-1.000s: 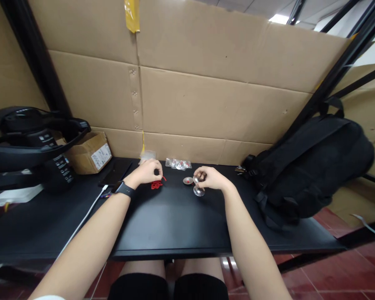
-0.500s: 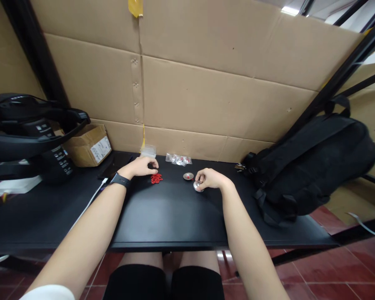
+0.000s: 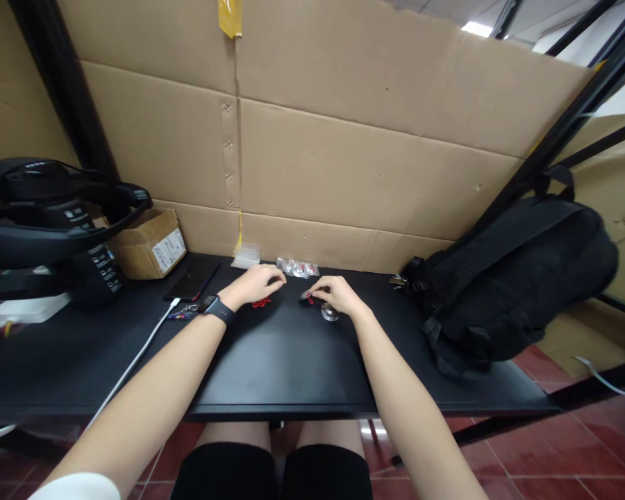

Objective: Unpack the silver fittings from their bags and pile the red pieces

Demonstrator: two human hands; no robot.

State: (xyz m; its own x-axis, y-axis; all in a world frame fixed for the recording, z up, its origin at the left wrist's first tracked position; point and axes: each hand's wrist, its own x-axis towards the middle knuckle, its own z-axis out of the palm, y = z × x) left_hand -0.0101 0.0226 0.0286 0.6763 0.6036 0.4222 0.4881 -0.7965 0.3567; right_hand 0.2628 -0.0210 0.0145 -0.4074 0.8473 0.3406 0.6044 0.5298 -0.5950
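My left hand hovers palm down at the back of the black table, its fingers curled together just above a small pile of red rings. What sits between those fingertips is hidden. My right hand is close beside it, fingertips pinched on a small metal disc with a red spot. A round silver metal piece lies on the table under the right wrist, untouched. There is a black watch on my left wrist.
A clear bag of silver and red parts and a small clear packet lie by the cardboard wall. At the left are a phone, a white cable, a cardboard box and a black headset. A black backpack fills the right.
My left hand has moved right, over the red rings, toward my right hand. My right hand has left the round silver piece and gone left onto the small disc.
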